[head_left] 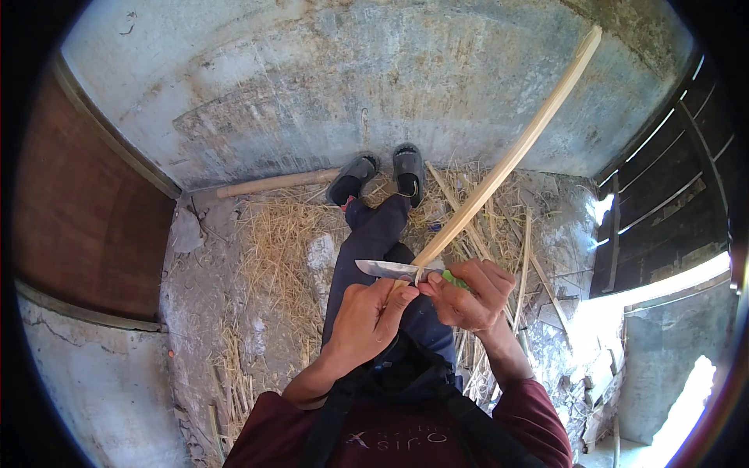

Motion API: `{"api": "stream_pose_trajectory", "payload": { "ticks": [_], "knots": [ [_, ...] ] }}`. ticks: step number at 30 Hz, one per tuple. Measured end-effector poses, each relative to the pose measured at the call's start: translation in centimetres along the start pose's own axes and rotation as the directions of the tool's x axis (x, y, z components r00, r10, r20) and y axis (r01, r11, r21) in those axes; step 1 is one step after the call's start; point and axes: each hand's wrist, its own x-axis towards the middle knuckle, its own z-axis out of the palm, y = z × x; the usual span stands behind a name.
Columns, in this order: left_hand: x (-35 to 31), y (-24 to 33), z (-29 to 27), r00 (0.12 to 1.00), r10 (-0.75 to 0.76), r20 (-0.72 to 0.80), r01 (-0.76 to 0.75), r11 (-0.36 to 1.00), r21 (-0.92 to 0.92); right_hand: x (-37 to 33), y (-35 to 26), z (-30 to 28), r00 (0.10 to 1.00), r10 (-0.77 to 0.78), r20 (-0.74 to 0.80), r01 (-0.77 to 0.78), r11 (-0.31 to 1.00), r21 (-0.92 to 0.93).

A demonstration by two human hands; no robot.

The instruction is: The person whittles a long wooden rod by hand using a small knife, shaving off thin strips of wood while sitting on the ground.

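A long pale split wooden pole (511, 152) slants from the far right wall down to my lap, its near end passing behind a knife. My left hand (365, 321) is closed around that near end, thumb on top; the fingers underneath are partly hidden. In my right hand (473, 295) is the knife's green handle, and the knife's steel blade (384, 269) points left across the wood, just above my left fingers. A thin sliver (419, 276) stands out beside the blade, close to my right thumb.
Straw (281, 242) and thin split sticks (527, 261) litter the floor around my crossed legs. A round pole (277, 183) lies along the foot of the concrete wall (312, 93). Brown boarding (94, 195) stands left, dark slats (663, 179) right. My feet wear dark slippers (408, 173).
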Motion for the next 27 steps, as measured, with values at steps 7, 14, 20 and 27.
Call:
{"api": "stream_pose_trajectory", "payload": {
  "ticks": [7,14,20,27],
  "knots": [
    [-0.4,0.9,-1.0,0.997,-0.067,0.03,0.067,0.997,0.028,0.1,1.1,-0.1,0.996,0.071,-0.052,-0.071,0.997,0.001],
    [-0.5,0.6,-1.4,0.998,-0.048,0.031,0.047,0.998,0.051,0.8,1.2,0.0,0.997,0.035,-0.066,-0.035,0.999,-0.006],
    [-3.3,-0.8,-1.5,0.981,-0.181,0.064,0.177,0.982,0.065,1.0,8.8,-2.8,0.819,0.444,-0.365,-0.484,0.875,-0.023],
    [-3.3,-4.8,-1.0,0.973,-0.229,0.004,0.227,0.963,-0.146,-0.8,7.8,-1.5,0.692,0.695,-0.196,-0.597,0.704,0.385]
  ]
}}
